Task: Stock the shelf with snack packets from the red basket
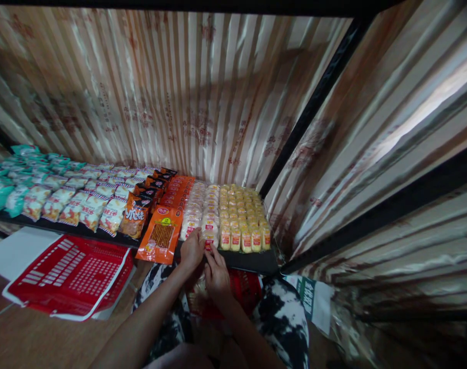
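Observation:
My left hand (191, 251) and my right hand (216, 270) meet at the front edge of a dark shelf (256, 261). Both sets of fingers are closed on a small white snack packet with a red label (209, 239) at the front of its row. To the right stand rows of yellow packets (243, 215). An orange packet of brown sticks (160, 234) hangs over the shelf edge just left of my left hand.
Further left lie rows of dark orange, white-and-red (90, 205) and teal packets (2, 192). A red basket (74, 274) sits on the floor at the left, another red basket (244, 287) on my lap. Striped curtain behind, black frame post (313, 107) right.

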The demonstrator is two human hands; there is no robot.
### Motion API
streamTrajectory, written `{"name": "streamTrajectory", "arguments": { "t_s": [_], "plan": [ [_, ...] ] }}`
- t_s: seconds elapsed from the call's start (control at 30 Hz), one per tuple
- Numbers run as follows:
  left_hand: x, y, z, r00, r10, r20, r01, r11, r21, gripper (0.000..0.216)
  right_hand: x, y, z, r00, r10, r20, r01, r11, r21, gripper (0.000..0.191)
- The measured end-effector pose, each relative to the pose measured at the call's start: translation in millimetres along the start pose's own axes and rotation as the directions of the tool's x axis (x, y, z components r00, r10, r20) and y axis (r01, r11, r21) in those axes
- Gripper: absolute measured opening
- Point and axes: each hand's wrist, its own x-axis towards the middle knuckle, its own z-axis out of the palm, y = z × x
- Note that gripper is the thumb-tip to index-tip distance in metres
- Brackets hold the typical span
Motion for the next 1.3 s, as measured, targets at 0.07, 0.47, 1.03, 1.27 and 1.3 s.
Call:
{"name": "streamTrajectory", "arguments": {
  "t_s": [0.07, 0.47, 1.03, 1.27, 1.3],
  "plan": [
    [2.6, -1.3, 2.5, 1.0, 0.021, -0.004, -0.021, 1.0, -0.008, 0.045, 1.2, 0.4, 1.2, 1.0, -0.003, 0.003, 0.003, 1.0, -0.02, 0.046],
    [7.6, -24.8, 25.3, 0.977, 0.165, -0.134, -0.185, 0.971, -0.153, 0.042, 4.0, 6.1, 12.7, 0.999, -0.001, 0.051, 0.006, 0.994, -0.109, 0.049],
    [-14.2, -54.5, 34.8, 0.923, 0.339, -0.18, -0.336, 0.941, 0.05, 0.042, 14.3, -1.8, 5.1, 0.998, 0.022, 0.065, -0.007, 0.976, -0.216, 0.05],
    [-15.3, -66.4, 39.3, 0.898, 0.402, -0.18, -0.38, 0.914, 0.145, 0.043, 21.3, -15.6, -0.4, 0.986, 0.099, 0.134, -0.049, 0.942, -0.331, 0.052],
    [-15.9, -67.6, 40.2, 0.893, 0.413, -0.18, -0.391, 0.909, 0.145, 0.044, 22.3, -16.6, -0.4, 0.985, 0.104, 0.135, -0.053, 0.94, -0.337, 0.051]
  ]
}}
